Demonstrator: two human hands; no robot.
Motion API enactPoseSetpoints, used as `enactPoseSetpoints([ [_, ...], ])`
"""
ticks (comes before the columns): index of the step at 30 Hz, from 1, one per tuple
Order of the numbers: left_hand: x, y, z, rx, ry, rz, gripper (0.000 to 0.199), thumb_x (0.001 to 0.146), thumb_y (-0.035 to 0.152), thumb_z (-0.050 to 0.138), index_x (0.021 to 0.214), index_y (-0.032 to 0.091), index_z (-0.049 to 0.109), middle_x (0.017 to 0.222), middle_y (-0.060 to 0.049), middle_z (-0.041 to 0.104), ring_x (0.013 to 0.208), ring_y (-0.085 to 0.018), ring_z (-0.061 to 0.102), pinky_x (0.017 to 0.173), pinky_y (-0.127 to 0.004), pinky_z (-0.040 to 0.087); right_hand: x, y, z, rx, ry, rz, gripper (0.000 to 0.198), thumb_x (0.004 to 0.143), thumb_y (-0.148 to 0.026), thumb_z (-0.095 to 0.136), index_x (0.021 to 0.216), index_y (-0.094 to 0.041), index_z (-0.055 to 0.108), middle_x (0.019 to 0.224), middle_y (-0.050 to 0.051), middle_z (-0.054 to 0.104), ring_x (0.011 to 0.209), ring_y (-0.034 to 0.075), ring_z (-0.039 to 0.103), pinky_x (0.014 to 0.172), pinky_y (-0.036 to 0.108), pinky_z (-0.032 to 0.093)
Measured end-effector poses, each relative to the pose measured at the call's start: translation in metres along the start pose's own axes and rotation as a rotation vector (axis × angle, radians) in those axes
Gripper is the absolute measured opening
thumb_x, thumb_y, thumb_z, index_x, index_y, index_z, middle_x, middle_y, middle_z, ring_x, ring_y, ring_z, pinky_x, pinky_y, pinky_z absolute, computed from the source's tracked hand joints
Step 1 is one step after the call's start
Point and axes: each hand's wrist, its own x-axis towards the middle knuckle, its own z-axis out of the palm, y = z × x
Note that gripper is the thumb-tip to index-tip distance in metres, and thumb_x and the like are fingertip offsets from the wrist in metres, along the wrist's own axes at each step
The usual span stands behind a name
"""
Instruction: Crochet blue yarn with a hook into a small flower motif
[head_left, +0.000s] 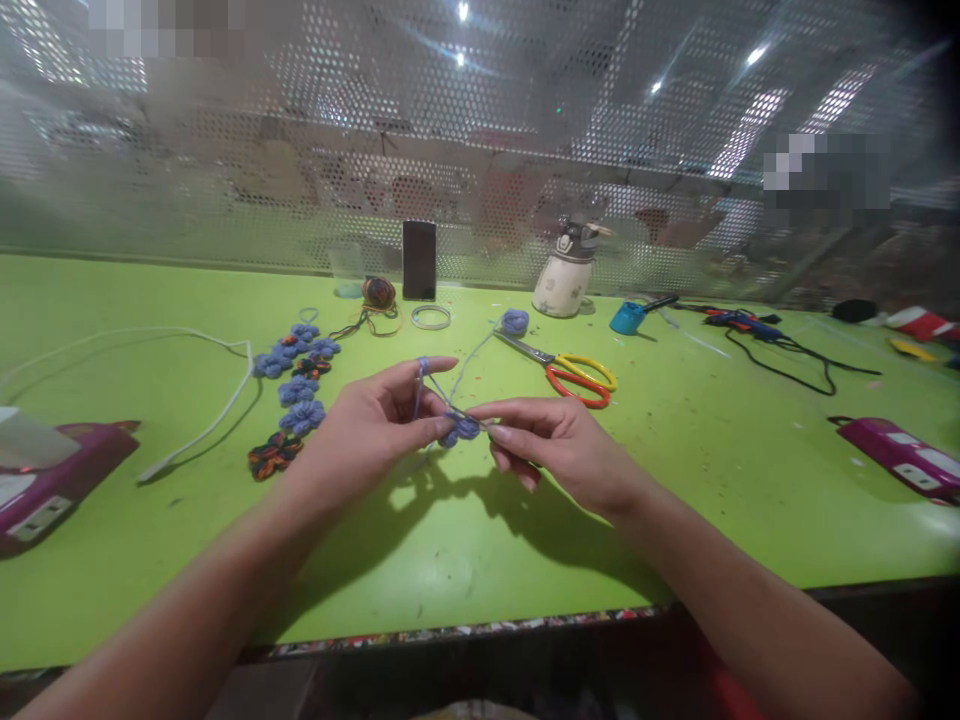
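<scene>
My left hand (397, 410) pinches a small purple-blue crochet piece (459, 430) above the green table, with yarn wrapped round its raised index finger. Closed on a thin crochet hook (484, 423), my right hand (555, 440) works at the piece's right edge. A strand of yarn (474, 352) runs from the hands back to a small purple-blue yarn ball (514, 321). Left of my hands lie several finished crochet flowers (302, 417), mostly purple-blue, some dark and orange. Scissors (574, 375) with yellow and red handles rest behind my right hand.
Along the back stand a phone (419, 262), a pale jug (562, 280), a multicoloured yarn ball (379, 292) and a blue pot (627, 318). A white cable (225, 400) and a purple power strip (71, 480) lie left; another power strip (904, 460) and a cabled tool (742, 323) lie right.
</scene>
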Motion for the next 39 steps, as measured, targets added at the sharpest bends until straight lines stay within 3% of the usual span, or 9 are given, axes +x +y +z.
enactPoseSetpoints([
  [10,-0.006,0.001,0.003,-0.005,0.052,0.062,0.056,0.069,0.016,0.079,0.123,0.017,0.064,0.073,0.002,0.067,0.075,-0.015,0.064,0.078,-0.031,0.051,-0.003,-0.003,0.001,0.009,0.015,0.002,0.033,0.085,-0.028,0.065,0.115,-0.016,0.073,0.059,-0.002,0.057,0.043,0.006,0.045,0.042,0.020,0.038],
  [17,-0.006,0.001,0.004,0.018,0.043,0.072,0.053,0.072,0.017,0.078,0.123,0.019,0.064,0.074,0.003,0.065,0.071,-0.013,0.061,0.071,-0.028,0.049,-0.003,-0.002,0.001,0.014,-0.008,-0.005,0.033,0.086,-0.029,0.064,0.116,-0.017,0.073,0.059,-0.003,0.057,0.042,0.005,0.045,0.042,0.020,0.038],
  [22,-0.006,0.001,0.008,0.039,0.008,0.072,0.064,0.073,0.019,0.076,0.134,0.019,0.056,0.080,0.001,0.068,0.075,-0.015,0.062,0.073,-0.030,0.049,-0.003,0.001,0.002,0.012,-0.009,0.001,0.033,0.087,-0.030,0.064,0.117,-0.017,0.072,0.059,-0.003,0.057,0.042,0.005,0.046,0.041,0.020,0.038],
  [28,-0.005,-0.004,0.011,0.101,0.045,0.051,0.081,0.073,0.019,0.075,0.147,0.026,0.041,0.071,0.003,0.065,0.066,-0.015,0.058,0.064,-0.029,0.045,-0.003,0.003,0.012,-0.014,0.065,-0.022,0.028,0.088,-0.026,0.062,0.112,-0.016,0.071,0.059,-0.004,0.057,0.039,0.005,0.044,0.039,0.020,0.036],
  [34,-0.005,-0.007,0.014,0.400,0.061,0.096,0.074,0.077,0.020,0.069,0.146,0.027,0.044,0.073,0.003,0.065,0.061,-0.015,0.054,0.060,-0.029,0.041,-0.002,0.002,0.021,0.014,0.111,0.057,0.015,0.086,-0.029,0.064,0.094,-0.017,0.061,0.056,-0.006,0.057,0.038,0.006,0.044,0.039,0.019,0.035],
  [39,-0.009,-0.016,0.019,0.702,0.135,0.361,0.063,0.082,0.013,0.059,0.143,0.027,0.048,0.076,0.002,0.067,0.070,-0.016,0.057,0.071,-0.030,0.044,0.003,0.009,0.027,0.259,0.120,0.125,0.024,0.081,-0.035,0.071,0.083,-0.017,0.055,0.054,-0.005,0.058,0.036,0.005,0.042,0.037,0.018,0.030],
])
